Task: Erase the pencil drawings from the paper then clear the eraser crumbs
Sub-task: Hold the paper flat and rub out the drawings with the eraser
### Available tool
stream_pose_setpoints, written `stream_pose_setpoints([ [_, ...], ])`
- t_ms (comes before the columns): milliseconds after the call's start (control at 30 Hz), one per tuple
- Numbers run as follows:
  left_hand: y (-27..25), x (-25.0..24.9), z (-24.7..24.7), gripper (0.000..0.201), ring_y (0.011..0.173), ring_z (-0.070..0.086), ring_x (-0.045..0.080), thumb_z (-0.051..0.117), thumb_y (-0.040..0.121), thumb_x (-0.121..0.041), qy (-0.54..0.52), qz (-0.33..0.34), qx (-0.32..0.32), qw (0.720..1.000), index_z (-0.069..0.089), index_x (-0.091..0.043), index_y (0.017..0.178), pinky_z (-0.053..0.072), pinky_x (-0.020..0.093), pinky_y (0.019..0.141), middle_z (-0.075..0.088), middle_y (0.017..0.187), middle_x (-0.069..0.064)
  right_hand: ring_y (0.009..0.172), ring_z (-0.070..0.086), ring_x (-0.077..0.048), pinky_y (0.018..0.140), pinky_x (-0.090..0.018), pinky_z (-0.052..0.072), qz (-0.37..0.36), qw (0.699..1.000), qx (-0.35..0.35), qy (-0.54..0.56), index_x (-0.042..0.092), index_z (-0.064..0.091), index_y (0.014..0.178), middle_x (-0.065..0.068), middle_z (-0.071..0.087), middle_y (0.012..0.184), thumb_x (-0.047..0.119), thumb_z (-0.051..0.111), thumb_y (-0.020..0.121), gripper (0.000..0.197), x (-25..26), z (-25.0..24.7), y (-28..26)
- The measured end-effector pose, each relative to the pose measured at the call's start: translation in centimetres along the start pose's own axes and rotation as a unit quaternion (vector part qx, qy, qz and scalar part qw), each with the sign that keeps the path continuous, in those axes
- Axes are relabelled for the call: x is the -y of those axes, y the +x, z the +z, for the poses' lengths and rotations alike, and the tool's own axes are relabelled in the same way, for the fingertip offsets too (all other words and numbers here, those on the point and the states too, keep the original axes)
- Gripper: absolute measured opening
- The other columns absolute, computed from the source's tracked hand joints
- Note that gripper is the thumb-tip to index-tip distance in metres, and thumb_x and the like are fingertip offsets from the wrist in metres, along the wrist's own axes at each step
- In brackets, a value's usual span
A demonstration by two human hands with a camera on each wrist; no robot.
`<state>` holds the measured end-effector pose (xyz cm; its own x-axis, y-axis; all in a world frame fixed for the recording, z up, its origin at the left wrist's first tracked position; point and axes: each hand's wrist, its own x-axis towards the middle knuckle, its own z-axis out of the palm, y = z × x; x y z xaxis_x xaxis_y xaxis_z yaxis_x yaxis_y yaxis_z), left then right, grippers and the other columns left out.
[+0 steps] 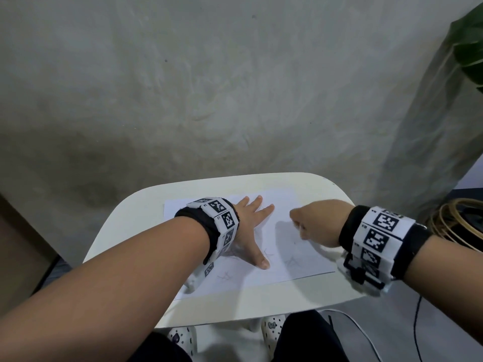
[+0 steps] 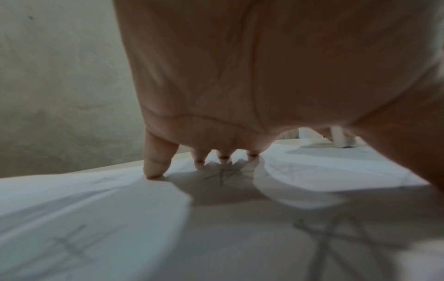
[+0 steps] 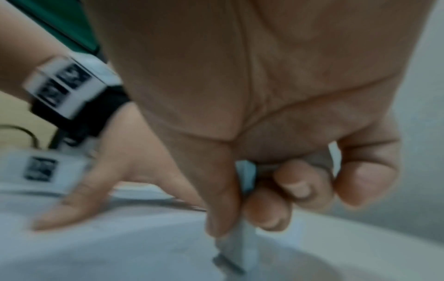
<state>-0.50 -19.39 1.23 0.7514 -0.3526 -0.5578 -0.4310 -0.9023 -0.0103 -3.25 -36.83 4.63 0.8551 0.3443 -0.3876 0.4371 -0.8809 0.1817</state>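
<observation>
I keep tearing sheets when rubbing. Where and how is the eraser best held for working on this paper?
Pinch the flat grey-white eraser by its broad faces near the upper half, coming from above, as the right hand does: it stands upright, its dark lower edge free. The left hand presses flat on the white paper sheet.

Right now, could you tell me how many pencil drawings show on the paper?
5 pencil drawings in the left wrist view: near left, near right, far left, one under the fingertips, far right. The left hand may hide more.
</observation>
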Motion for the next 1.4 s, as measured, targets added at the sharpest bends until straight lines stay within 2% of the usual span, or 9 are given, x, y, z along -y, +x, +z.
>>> stream_pose_setpoints([
  [233,-0.1,-0.1,0.1,0.132,0.147,-0.026,0.019,0.069,0.067,-0.076,0.005,-0.002,0.003,1.0,-0.028,-0.038,0.148,0.0,0.06,0.116,-0.035,0.157,-0.009,0.082,0.05,-0.021,0.072,-0.029,0.04,0.005,1.0,0.004,0.01,0.018,0.049,0.098,0.004,0.053,0.081,0.02,0.046,0.095,0.005,0.6,-0.6,0.6],
  [333,-0.2,-0.1,0.0,0.132,0.147,-0.026,0.02,0.069,0.067,-0.075,0.007,0.0,0.004,1.0,-0.029,-0.038,0.148,0.0,0.06,0.116,-0.035,0.157,-0.008,0.081,0.049,-0.02,0.069,-0.028,0.038,-0.049,0.998,0.044,0.012,0.018,0.047,0.099,0.004,0.054,0.082,0.019,0.046,0.095,0.004,2.1,-0.2,0.4],
  [500,-0.4,-0.2,0.2,0.131,0.148,-0.024,0.02,0.069,0.068,-0.075,0.003,0.004,-0.01,1.0,-0.028,-0.037,0.148,0.0,0.057,0.117,-0.034,0.157,-0.008,0.08,0.055,-0.02,0.069,-0.029,0.045,0.021,0.999,0.014,-0.026,0.013,0.054,0.104,0.004,0.061,0.084,0.018,0.053,0.093,0.013,0.8,-1.0,1.5],
  [633,-0.3,-0.1,0.1,0.132,0.147,-0.025,0.021,0.069,0.067,-0.075,0.001,0.005,-0.002,1.0,-0.028,-0.037,0.148,-0.002,0.056,0.117,-0.035,0.157,-0.007,0.08,0.05,-0.021,0.07,-0.029,0.041,-0.047,0.998,0.036,0.005,0.018,0.043,0.095,0.005,0.049,0.076,0.019,0.048,0.095,0.005,2.4,-0.2,0.9],
  [767,-0.4,-0.1,0.1,0.132,0.147,-0.025,0.02,0.07,0.068,-0.073,-0.006,0.009,-0.007,1.0,-0.027,-0.037,0.148,-0.001,0.056,0.117,-0.034,0.157,-0.007,0.079,0.055,-0.022,0.077,-0.033,0.051,0.013,1.0,-0.003,-0.017,0.012,0.051,0.101,0.001,0.062,0.086,0.017,0.05,0.093,0.01,0.9,-0.7,1.4],
  [900,-0.1,0.0,0.0,0.133,0.148,-0.025,0.02,0.07,0.067,-0.075,0.0,0.009,-0.003,1.0,-0.028,-0.037,0.148,0.0,0.057,0.117,-0.035,0.157,-0.007,0.079,0.048,-0.021,0.061,-0.025,0.036,-0.033,0.999,0.027,0.016,0.018,0.046,0.097,0.005,0.05,0.077,0.02,0.047,0.095,0.003,1.8,-0.1,0.6],
  [1000,0.4,0.5,-0.1,0.132,0.149,-0.022,0.021,0.071,0.066,-0.075,-0.02,0.006,-0.015,1.0,-0.025,-0.039,0.149,0.001,0.057,0.119,-0.031,0.159,-0.006,0.079,0.052,-0.022,0.069,-0.028,0.04,0.018,1.0,0.01,0.01,0.01,0.055,0.105,0.001,0.059,0.086,0.017,0.046,0.094,0.015,0.3,-0.8,1.6],
  [1133,0.7,1.2,-1.1,0.125,0.149,-0.022,0.021,0.072,0.071,-0.069,-0.028,0.017,-0.032,0.999,-0.021,-0.04,0.151,0.004,0.059,0.119,-0.028,0.16,-0.005,0.078,0.054,-0.022,0.059,-0.026,0.039,0.034,0.999,0.028,-0.007,0.007,0.062,0.111,-0.004,0.066,0.094,0.016,0.05,0.093,0.024,0.0,-1.4,3.5],
  [1400,0.6,0.1,-0.3,0.129,0.149,-0.021,0.021,0.07,0.066,-0.075,0.005,0.021,-0.014,1.0,-0.021,-0.04,0.15,0.007,0.06,0.119,-0.029,0.16,-0.006,0.083,0.054,-0.023,0.068,-0.028,0.04,0.03,0.999,0.027,0.0,0.006,0.061,0.114,-0.003,0.061,0.092,0.018,0.046,0.094,0.027,0.1,-2.2,4.0],
])
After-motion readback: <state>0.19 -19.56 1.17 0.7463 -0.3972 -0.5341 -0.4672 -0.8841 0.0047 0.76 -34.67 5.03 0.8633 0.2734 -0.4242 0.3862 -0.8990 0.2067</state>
